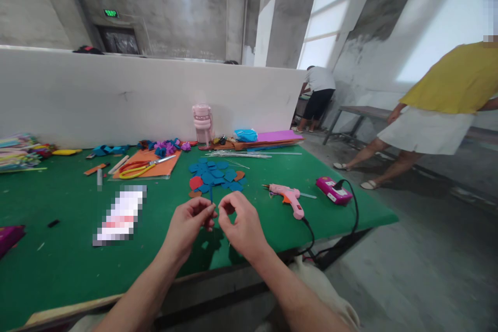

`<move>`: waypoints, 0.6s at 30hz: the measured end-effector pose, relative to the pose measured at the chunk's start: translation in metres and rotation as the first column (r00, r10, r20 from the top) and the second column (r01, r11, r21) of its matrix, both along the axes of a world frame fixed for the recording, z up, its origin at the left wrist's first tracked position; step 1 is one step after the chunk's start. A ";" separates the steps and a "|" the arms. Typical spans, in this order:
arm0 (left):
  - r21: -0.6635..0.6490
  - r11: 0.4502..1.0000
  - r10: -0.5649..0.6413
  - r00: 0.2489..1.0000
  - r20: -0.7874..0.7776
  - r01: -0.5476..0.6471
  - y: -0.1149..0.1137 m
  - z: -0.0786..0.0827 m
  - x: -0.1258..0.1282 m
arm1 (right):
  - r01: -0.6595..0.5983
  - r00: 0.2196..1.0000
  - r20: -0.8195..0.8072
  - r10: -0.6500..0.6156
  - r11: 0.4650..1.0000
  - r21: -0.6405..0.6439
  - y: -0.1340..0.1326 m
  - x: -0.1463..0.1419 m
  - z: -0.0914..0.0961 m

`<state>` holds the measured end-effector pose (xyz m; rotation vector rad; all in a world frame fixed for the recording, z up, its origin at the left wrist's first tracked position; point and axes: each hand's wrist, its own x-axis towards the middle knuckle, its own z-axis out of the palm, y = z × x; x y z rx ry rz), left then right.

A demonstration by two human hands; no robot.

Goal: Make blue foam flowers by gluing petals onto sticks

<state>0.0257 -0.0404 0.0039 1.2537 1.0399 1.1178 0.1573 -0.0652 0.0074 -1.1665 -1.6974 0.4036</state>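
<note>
Low over the front of the green table, my left hand (190, 220) pinches a narrow blue strip (211, 193) that stands up between thumb and fingers. Just beside it, my right hand (240, 222) has thumb and forefinger closed into a ring; anything in that pinch is too small to make out. The two sets of fingertips almost meet. Beyond them lies a loose pile of blue cut pieces (212, 171), with a red piece (196, 182) and some brown ones at its edges. To the right rests a pink glue gun (287, 198), its nozzle pointing left.
Orange-and-yellow-handled scissors (142, 167) lie on an orange sheet (165, 168). A magenta power box (333, 190) with a black cable sits at the right. Thin wires (241, 154) and a pink cup (202, 123) are further back, before a white partition (155, 96). Two people stand beyond, right.
</note>
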 end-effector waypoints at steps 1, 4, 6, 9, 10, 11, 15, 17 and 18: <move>-0.016 1.000 0.005 0.998 0.058 -0.004 0.002 0.000 -0.002 | -0.105 0.994 0.010 0.105 0.994 -0.031 -0.003 0.000 0.003; -0.068 0.997 -0.005 0.978 0.211 0.020 0.007 0.000 -0.009 | -0.376 0.922 0.045 0.384 0.917 -0.134 -0.014 0.000 0.010; -0.098 0.994 -0.024 0.961 0.277 0.053 0.009 0.001 -0.012 | -0.444 0.890 0.045 0.454 0.885 -0.140 -0.018 0.000 0.013; -0.102 0.990 -0.061 0.945 0.323 0.098 0.010 0.002 -0.013 | -0.479 0.878 -0.075 0.473 0.868 -0.131 -0.017 0.003 0.015; -0.099 0.989 -0.070 0.943 0.326 0.108 0.010 0.002 -0.012 | -0.461 0.886 -0.137 0.444 0.877 -0.138 -0.014 0.005 0.015; -0.095 0.989 -0.077 0.943 0.322 0.113 0.009 0.003 -0.011 | -0.421 0.899 -0.198 0.391 0.896 -0.144 -0.010 0.008 0.014; -0.077 0.991 -0.084 0.968 0.238 0.105 0.004 0.003 -0.005 | -0.166 0.945 -0.302 0.129 0.981 -0.100 0.006 0.017 0.005; -0.048 0.994 -0.085 0.983 0.163 0.094 0.001 0.002 -0.001 | -0.095 0.949 -0.312 0.048 0.986 -0.135 0.012 0.017 -0.001; -0.029 0.996 -0.085 0.989 0.121 0.089 0.000 0.001 0.000 | -0.092 0.945 -0.326 0.030 0.980 -0.176 0.014 0.016 -0.003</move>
